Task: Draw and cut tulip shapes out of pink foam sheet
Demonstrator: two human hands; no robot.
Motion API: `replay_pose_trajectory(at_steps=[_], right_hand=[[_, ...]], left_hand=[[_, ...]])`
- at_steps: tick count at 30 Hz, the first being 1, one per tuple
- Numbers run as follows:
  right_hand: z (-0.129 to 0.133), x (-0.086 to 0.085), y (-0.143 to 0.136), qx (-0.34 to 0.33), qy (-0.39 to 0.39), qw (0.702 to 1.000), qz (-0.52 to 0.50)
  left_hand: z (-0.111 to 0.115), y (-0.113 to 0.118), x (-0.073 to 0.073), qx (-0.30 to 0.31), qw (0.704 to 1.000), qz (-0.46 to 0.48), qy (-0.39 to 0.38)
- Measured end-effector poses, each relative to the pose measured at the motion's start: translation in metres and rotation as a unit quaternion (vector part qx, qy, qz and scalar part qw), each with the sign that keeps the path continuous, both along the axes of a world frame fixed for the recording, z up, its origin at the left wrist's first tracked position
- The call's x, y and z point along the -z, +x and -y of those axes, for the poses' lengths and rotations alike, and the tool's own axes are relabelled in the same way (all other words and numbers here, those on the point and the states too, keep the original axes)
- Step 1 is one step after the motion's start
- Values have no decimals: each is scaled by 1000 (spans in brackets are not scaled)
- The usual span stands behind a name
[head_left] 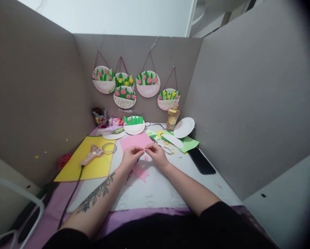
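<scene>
Right now your two hands meet at the middle of the table, fingertips to fingertips, with a tiny pink scrap [144, 149] pinched between them. Your left hand [131, 155] closes on it from the left, your right hand [157, 153] from the right, so the scrap sits exactly on the line between the two grips, neither hand nearer than the other. Thumb and forefinger of each hand are pressed together on it; the other fingers curl loosely. The scrap is too small to tell its shape or long axis.

It hangs just above the white mat [155, 186], on the near side of the pink sheet [135, 141], which lies flat just beyond your fingertips. Directly below and slightly near of your left hand lie pink offcuts [140, 173], with one small pink bit [146, 158] between your wrists.

To your left, well apart from the grip, a glue gun [91, 156] rests on the yellow sheet [88, 166], its cord trailing toward you, with a tape ring [109, 148] just beside it. To your right, scissors [165, 148] lie near your right hand, and a black phone [201, 160] farther right. At the far edge a paper plate [134, 127] with green fringe stands near the wall.
</scene>
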State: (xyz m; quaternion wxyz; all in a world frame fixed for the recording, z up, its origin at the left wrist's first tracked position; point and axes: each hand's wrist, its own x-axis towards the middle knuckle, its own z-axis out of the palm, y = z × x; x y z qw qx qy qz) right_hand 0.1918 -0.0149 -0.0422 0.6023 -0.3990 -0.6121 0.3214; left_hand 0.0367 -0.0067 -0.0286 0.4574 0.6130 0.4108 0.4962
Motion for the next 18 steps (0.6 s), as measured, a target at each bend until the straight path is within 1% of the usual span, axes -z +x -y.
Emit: replay_pose_trajectory(at_steps=[6,18], right_hand=[[5,-4,-6,0,0,999,-35],[7,-7,-10,30,-14,998,-46]], left_hand=[[1,0,1,-3,1000,3,18],[5,2,-3,-20,999,-4,45]])
